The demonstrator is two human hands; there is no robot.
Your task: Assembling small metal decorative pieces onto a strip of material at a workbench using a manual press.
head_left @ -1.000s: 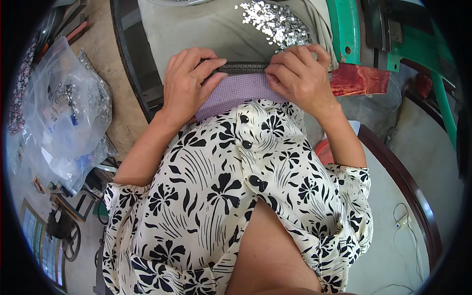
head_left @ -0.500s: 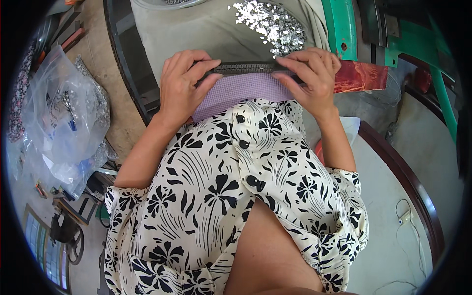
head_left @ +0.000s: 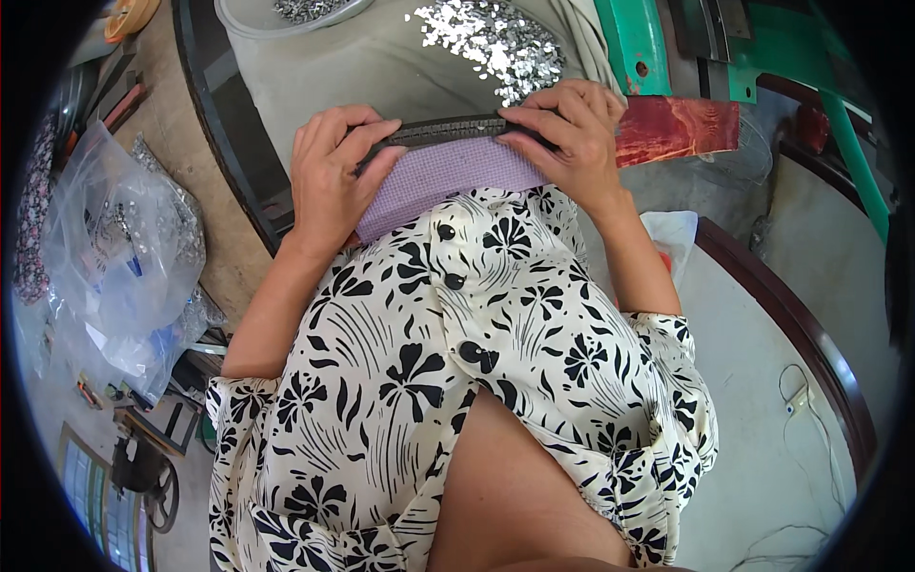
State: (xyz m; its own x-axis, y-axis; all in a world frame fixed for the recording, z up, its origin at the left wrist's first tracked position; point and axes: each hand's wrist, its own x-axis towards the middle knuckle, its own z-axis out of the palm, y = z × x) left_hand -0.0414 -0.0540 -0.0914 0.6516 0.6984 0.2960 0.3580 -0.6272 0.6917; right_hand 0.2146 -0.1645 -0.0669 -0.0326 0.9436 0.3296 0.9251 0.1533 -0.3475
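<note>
A long dark bar (head_left: 448,130) with a row of small notches along its top lies crosswise in front of me. My left hand (head_left: 335,164) pinches its left end between thumb and fingers. At the other end, my right hand (head_left: 572,138) grips it the same way. Beneath the bar, a lilac checked cloth (head_left: 443,179) covers the edge nearest my body. Just beyond my right fingertips, a heap of small shiny silver metal pieces (head_left: 505,52) is spread over a grey-green cloth (head_left: 334,76).
A clear round container (head_left: 250,29) of small metal parts sits at the far left. Green machine framing (head_left: 634,48) and a reddish wood-patterned board (head_left: 677,132) stand to the right. Clear plastic bags (head_left: 124,248) lie left of my arm; a cable (head_left: 796,400) trails on the floor right.
The view has shifted slightly, so the scene sits further left. Both hands keep hold of the bar, which now tilts up a little at its right end.
</note>
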